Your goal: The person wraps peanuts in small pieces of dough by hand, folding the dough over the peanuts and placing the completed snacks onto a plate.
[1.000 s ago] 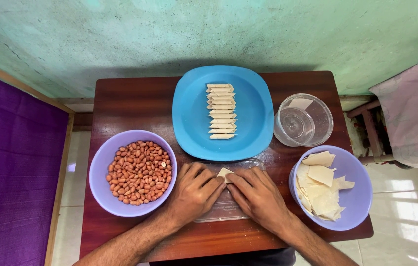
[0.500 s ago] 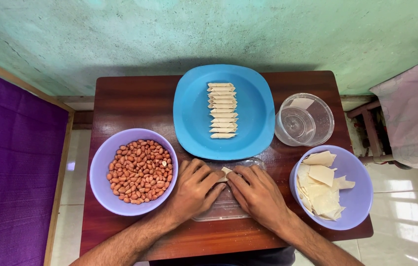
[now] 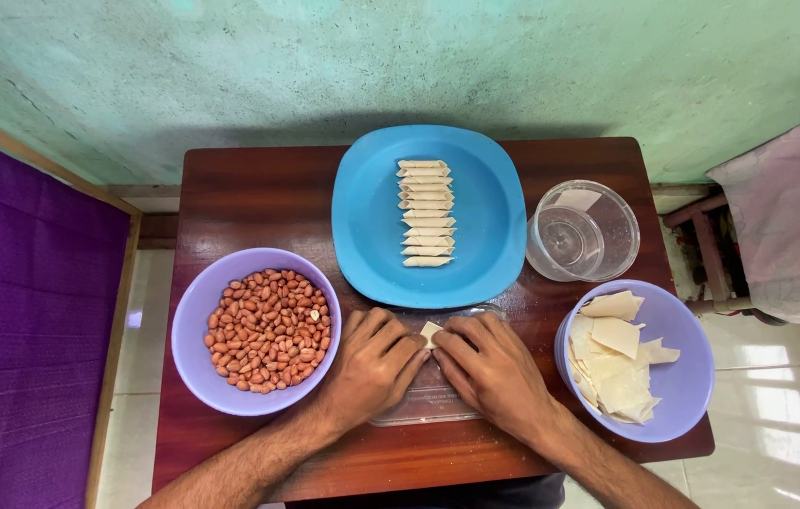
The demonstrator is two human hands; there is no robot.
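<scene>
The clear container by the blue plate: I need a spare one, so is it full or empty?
Nearly empty. The clear container stands upright, its bottom showing through, with only a pale piece at its far edge.

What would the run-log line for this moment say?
left hand: on dough piece | right hand: on dough piece | under hands: clear board | blue plate: row of rolls

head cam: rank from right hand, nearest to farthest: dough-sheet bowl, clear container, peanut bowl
From the right hand:
1. Dough-sheet bowl, lilac, just to its right at the table's front right corner.
2. Clear container, up and to the right, beside the blue plate.
3. Peanut bowl, lilac, on the far side past the left hand.
</scene>
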